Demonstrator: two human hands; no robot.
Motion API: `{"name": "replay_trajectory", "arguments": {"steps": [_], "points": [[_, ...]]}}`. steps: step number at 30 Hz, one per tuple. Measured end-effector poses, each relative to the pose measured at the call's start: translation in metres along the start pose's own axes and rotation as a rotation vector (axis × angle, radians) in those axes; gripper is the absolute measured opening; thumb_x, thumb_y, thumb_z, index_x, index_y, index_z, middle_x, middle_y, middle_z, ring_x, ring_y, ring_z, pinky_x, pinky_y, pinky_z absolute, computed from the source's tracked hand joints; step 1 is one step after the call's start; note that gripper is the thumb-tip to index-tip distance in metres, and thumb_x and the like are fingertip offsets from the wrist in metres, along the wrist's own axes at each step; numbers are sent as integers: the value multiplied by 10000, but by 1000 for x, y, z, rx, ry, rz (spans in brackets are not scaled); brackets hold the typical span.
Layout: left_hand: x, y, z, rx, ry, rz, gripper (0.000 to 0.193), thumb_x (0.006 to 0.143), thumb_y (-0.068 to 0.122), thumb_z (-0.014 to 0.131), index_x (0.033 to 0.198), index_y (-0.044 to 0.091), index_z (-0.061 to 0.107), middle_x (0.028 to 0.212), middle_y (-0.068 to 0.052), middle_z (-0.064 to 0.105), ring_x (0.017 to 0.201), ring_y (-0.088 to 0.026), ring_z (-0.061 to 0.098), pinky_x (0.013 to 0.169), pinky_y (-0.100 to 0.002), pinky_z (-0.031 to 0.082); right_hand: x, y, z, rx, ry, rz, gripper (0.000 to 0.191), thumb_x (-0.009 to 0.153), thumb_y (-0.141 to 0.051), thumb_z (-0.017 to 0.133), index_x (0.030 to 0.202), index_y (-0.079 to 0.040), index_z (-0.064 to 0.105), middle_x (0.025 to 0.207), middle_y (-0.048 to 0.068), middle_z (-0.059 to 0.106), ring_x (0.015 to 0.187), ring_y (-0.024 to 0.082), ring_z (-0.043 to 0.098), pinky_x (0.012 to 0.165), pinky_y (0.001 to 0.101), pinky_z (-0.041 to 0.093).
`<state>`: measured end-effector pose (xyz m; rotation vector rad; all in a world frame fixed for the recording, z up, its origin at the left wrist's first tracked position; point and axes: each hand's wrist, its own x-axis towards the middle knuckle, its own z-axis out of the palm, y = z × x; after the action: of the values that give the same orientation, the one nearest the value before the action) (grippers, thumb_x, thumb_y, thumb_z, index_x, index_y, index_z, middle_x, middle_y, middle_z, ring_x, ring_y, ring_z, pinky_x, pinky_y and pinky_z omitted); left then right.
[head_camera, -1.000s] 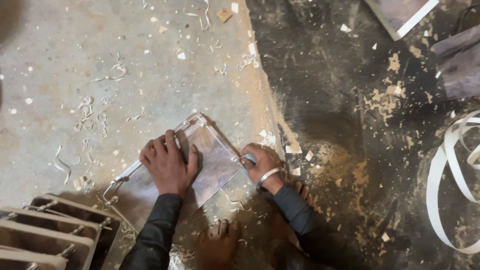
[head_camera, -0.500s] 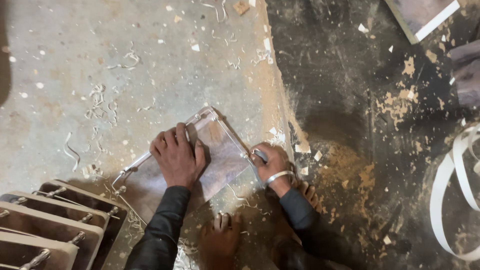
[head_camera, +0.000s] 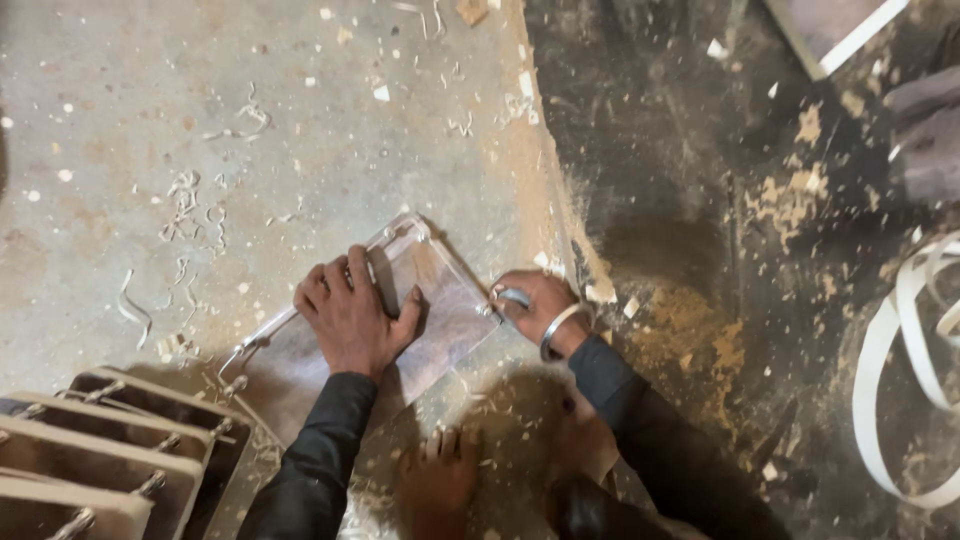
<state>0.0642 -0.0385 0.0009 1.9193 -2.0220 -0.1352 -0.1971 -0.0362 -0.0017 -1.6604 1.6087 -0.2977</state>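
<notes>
Panel (head_camera: 440, 310) flat on dusty floor (head_camera: 200, 120); shavings (head_camera: 190, 210) around, stacked frames (head_camera: 100, 450) near.
Left hand (head_camera: 352, 318) spread flat on panel; right hand (head_camera: 535, 305) closed on small tool (head_camera: 512, 297) at panel's edge.

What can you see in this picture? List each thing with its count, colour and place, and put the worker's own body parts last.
Flat panel: one, pale grey-brown with metal edging, floor centre.
Stacked panels: several, dark with pale edges, bottom left.
Shavings: many, whitish, scattered on the grey floor.
Sawdust: tan patches, dark floor at right.
Strip loops: white, right edge.
Framed board: one, top right.
Left hand: flat on the panel.
Right hand: at the panel's right edge, wearing a metal bangle.
Foot: bare, bottom centre.
</notes>
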Motion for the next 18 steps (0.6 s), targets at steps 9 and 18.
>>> {"name": "replay_trajectory", "arguments": {"steps": [9,18], "points": [[0,-4,2,-45,28,-21,728,834,558,660,1341,48,546,1142,-174,526,1189,-393,454,1057,-559,290,-6,9,21,180,106,130,195,838,-154,774,1009,-74,724,917,132,773,848,269,746,744,381,556],[-2,-4,4,-9,16,-16,766,836,614,634,1333,37,548,1132,-180,518,1170,-388,441,1035,-556,291,-10,-2,15,44,144,-60,141,866,-82,727,1003,-57,707,944,162,754,860,329,713,720,412,543]]}}
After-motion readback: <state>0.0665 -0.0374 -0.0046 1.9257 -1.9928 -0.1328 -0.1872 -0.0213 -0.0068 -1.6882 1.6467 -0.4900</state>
